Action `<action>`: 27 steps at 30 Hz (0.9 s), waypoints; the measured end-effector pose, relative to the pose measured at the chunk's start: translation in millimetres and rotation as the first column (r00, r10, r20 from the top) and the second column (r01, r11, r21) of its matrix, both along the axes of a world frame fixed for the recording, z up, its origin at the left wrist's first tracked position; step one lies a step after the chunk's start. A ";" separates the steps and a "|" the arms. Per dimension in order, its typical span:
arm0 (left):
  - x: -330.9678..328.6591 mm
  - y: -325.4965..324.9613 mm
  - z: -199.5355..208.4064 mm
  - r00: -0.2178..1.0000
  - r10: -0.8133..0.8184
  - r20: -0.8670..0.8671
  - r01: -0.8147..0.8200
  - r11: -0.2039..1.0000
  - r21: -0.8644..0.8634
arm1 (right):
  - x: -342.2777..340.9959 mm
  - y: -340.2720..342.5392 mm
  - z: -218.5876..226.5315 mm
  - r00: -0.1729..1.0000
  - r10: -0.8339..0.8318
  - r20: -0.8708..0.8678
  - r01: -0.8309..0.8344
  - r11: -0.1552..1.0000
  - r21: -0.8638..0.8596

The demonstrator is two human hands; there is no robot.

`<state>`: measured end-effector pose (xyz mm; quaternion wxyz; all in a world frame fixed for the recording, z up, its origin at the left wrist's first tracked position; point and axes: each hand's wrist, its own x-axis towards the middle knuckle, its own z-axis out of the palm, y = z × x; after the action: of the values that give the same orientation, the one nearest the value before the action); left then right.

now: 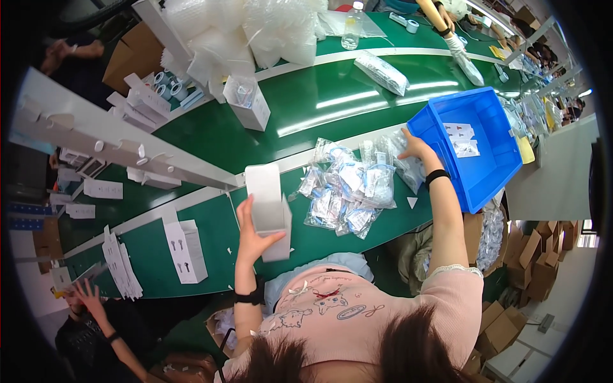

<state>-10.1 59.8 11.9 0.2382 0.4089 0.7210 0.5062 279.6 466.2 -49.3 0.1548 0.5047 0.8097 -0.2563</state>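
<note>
My left hand (252, 233) grips an upright white cardboard box (269, 214) with its top flap raised, thumb and fingers spread around its left and near sides. My right hand (418, 148) reaches over the right end of a pile of clear plastic bags (345, 191), beside the left edge of a blue plastic bin (469, 185). Its thumb and fingers are apart over a clear bag (408, 169); firm contact cannot be made out. The piled bags hold small white and light-blue parts and printed papers.
Left of me are a standing white box (185, 252) and flat cartons (121, 265). Across the rail, a white box (247, 105) holds a clear bag. A bubble-wrapped item (382, 73) and bottle (352, 25) are farther back. A metal post (128, 137) rises at left; co-workers' hands (89, 300) show nearby.
</note>
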 end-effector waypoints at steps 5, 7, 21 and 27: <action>-0.5 30.6 -7.5 0.981 0.012 -0.195 -0.016 1.000 -0.018 | 13.0 -12.5 28.9 0.982 0.050 -0.183 -0.042 0.998 0.047; 1.6 30.4 -10.2 0.979 0.052 -0.197 -0.054 0.999 -0.002 | -7.7 -38.8 80.3 0.692 0.032 -0.721 0.079 0.990 0.120; 35.1 18.4 -49.8 0.930 0.300 -0.214 -0.252 0.941 0.225 | -196.5 -281.0 123.5 0.345 0.376 -0.860 0.090 0.899 0.429; 31.9 24.2 -43.4 0.951 0.258 -0.172 -0.107 0.793 0.600 | -161.4 -259.2 117.2 0.448 0.638 -0.626 -0.270 0.764 0.586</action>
<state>21.8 83.9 -31.5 -0.0400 0.4492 0.5907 0.6691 118.3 207.0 67.9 -0.2680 0.1110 0.9293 -0.2287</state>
